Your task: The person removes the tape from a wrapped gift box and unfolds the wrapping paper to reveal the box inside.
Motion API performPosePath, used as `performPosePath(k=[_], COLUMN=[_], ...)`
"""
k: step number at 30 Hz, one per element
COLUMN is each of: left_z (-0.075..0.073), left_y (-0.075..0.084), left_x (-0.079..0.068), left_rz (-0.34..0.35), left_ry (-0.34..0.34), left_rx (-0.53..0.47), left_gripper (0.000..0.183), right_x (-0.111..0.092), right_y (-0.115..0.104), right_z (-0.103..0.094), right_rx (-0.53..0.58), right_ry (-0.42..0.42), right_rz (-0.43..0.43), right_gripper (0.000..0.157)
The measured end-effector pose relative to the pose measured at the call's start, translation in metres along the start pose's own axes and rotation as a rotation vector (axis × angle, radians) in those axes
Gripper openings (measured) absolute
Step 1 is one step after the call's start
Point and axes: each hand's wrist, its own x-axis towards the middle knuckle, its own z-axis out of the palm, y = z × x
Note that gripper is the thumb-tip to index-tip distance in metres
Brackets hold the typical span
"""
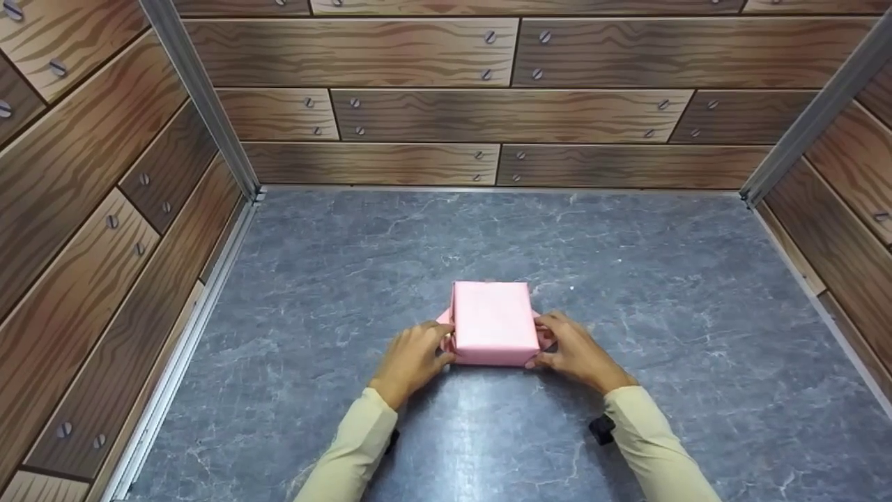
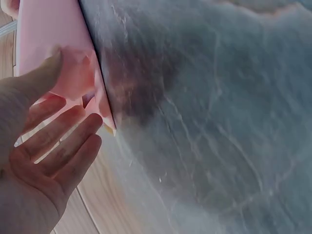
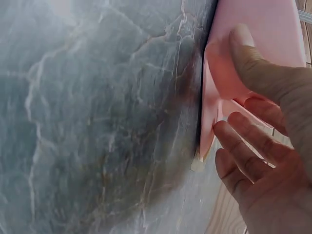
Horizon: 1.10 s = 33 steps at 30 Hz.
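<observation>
A person in pale sleeves (image 1: 348,439) works both hands at the ends of a pink box (image 1: 491,317) that sits near the middle of a gray, marble-veined table (image 1: 334,279). With the box as the center of the dial, the left hand (image 1: 414,354) comes in from 8 o'clock, its thumb against the paper at the near corner, its fingers loosely spread beside the left flap (image 2: 101,95). The right hand (image 1: 575,354) mirrors it from 4 o'clock, thumb laid against the box, fingers relaxed and slightly apart next to the right flap (image 3: 208,109). Neither hand wraps around the box; whether a fingertip pinches the paper, one cannot tell. Both flaps stick out from the box's ends, toward 9 and 3 o'clock, and a small yellowish strip (image 3: 197,165) shows past the tip of the right one. A black device (image 1: 602,429) sits under the right cuff, at 5 o'clock. A white speck (image 1: 571,287) lies on the table at 2 o'clock. Beyond, at 12 o'clock, rises a wood-print wall (image 1: 418,115), flanked by metal posts (image 1: 202,97) at 10 and 2.
</observation>
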Motion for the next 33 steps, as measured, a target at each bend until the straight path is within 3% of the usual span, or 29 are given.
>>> performPosePath(k=[5, 17, 26, 33], left_z=[0.004, 0.007, 0.007, 0.009], left_y=[-0.001, -0.002, -0.002, -0.004], left_x=[0.002, 0.014, 0.014, 0.014], left_rz=[0.008, -0.01, 0.002, -0.008], left_ry=[0.025, 0.087, 0.109, 0.126], left_rx=[0.011, 0.038, 0.076, 0.079], left_gripper=[0.029, 0.026, 0.025, 0.02], right_x=[0.002, 0.01, 0.01, 0.007], right_y=[0.002, 0.006, 0.007, 0.011], right_z=[0.001, 0.001, -0.001, -0.001], right_rx=[-0.003, -0.025, -0.088, -0.14], right_ry=[0.016, 0.062, 0.11, 0.16], right_rz=[0.004, 0.015, 0.025, -0.027], right_gripper=[0.054, 0.037, 0.028, 0.027])
